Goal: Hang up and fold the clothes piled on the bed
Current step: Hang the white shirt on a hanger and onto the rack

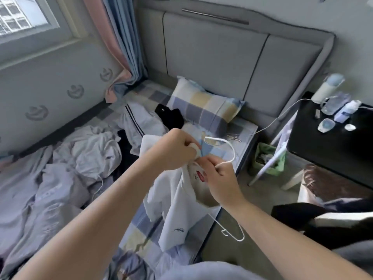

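Two hands put a white shirt (177, 209) on a hanger (233, 151) over the bed (139, 235).
Left, the pile of clothes (94, 156) lies in a heap. The left hand (173, 150) pinches the shirt's neck tight; the shirt hangs by the bed's edge. The right hand (221, 178) curls round the hanger's thin wire. One hanger arm pokes out below, so I think holding the neck hole wide and sliding it in slowly works best. A pillow (203, 110) and black top (170, 116) lie behind. The bin (268, 160) and black table (331, 144) stand near on the right and might catch the hook.
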The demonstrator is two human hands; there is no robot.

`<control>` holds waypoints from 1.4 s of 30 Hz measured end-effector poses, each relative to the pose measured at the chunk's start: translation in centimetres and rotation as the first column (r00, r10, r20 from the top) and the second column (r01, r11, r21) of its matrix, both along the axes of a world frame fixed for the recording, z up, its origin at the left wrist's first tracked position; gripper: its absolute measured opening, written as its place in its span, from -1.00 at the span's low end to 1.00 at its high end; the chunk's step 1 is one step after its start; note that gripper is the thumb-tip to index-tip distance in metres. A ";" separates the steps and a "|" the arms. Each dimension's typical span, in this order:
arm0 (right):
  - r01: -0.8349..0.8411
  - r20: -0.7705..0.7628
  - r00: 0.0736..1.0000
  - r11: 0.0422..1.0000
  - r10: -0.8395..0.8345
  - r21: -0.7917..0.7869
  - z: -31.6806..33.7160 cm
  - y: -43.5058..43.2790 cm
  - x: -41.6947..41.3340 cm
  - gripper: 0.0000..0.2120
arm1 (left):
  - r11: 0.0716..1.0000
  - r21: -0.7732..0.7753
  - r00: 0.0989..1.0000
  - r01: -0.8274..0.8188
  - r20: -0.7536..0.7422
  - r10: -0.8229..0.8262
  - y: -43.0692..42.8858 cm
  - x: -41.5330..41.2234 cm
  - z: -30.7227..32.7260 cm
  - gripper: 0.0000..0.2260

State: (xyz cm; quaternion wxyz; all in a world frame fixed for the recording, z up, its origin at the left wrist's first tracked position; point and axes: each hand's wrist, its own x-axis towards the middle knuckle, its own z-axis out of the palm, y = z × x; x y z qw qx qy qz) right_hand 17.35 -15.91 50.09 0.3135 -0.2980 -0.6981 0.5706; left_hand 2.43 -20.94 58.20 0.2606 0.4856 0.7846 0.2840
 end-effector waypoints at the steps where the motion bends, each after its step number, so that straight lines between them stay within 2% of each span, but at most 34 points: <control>1: -0.020 0.001 1.000 0.998 0.020 -0.058 -0.7 -0.4 0.1 -0.66 | 1.000 0.007 1.000 0.011 0.017 -0.011 -0.1 0.4 -0.4 -0.80; 6: -0.080 -0.112 0.992 0.977 0.058 -0.197 -1.7 -0.9 1.3 -0.65 | 0.984 -0.027 0.984 0.177 -0.005 -0.177 -2.1 0.7 -1.8 -0.82; 8: -0.083 -0.130 0.990 0.978 0.058 -0.190 -1.2 -0.4 2.2 -0.59 | 0.962 0.003 0.930 0.273 -0.258 -0.263 -3.5 -0.3 -2.7 -0.71; 10: -0.113 -0.133 0.987 0.978 0.090 -0.175 -0.5 -0.1 3.3 -0.62 | 0.944 -0.027 0.798 0.329 -0.527 -0.293 -4.7 -1.5 -3.2 -0.64; 12: -0.143 -0.125 0.984 0.977 0.124 -0.156 0.4 0.5 4.3 -0.64 | 0.934 -0.037 0.743 0.355 -0.596 -0.306 -5.7 -2.6 -3.5 -0.64; 15: -0.133 -0.035 0.991 0.990 0.131 -0.052 1.4 1.8 5.1 -0.59 | 0.917 0.116 0.789 0.381 -0.558 -0.257 -7.0 -4.2 -4.0 -0.54; 17: -0.075 0.070 0.995 0.997 0.074 0.014 1.7 2.8 5.4 -0.54 | 0.886 0.215 0.809 0.411 -0.533 -0.246 -7.3 -4.2 -4.3 -0.60; 20: 0.028 0.145 0.989 1.000 -0.028 0.004 1.1 3.0 5.5 -0.51 | 0.861 0.268 0.842 0.432 -0.460 -0.280 -7.1 -2.8 -4.7 -0.73; 25: 0.131 0.155 0.979 0.991 -0.129 -0.003 -0.2 1.9 4.8 -0.55 | 0.887 0.227 0.877 0.402 -0.375 -0.301 -7.7 -1.0 -5.8 -0.72; 27: 0.109 0.157 0.981 0.994 -0.110 0.011 0.0 1.4 4.4 -0.54 | 0.899 0.200 0.885 0.390 -0.352 -0.305 -8.0 -0.3 -5.9 -0.76; 30: 0.073 0.137 0.988 0.997 -0.077 0.031 0.2 0.1 3.7 -0.56 | 0.924 0.149 0.896 0.353 -0.338 -0.288 -8.3 1.0 -6.1 -0.66; 35: 0.030 0.141 0.990 1.000 -0.030 0.005 -0.3 -1.3 2.7 -0.58 | 0.932 0.160 0.918 0.325 -0.289 -0.271 -8.1 2.7 -6.3 -0.66; 39: -0.077 0.201 0.977 0.997 0.076 -0.005 -0.2 -1.1 3.8 -0.62 | 0.936 0.157 0.935 0.315 -0.224 -0.276 -7.9 2.6 -6.9 -0.65; 41: -0.029 0.226 0.974 0.997 0.011 0.075 -0.3 -0.8 4.4 -0.73 | 0.961 0.175 0.969 0.215 -0.165 -0.187 -7.8 2.2 -7.6 -0.60; 42: 0.058 0.207 0.974 0.987 -0.088 0.148 -0.5 -0.8 4.8 -0.79 | 0.970 0.189 0.983 0.155 -0.129 -0.132 -7.9 2.0 -7.9 -0.59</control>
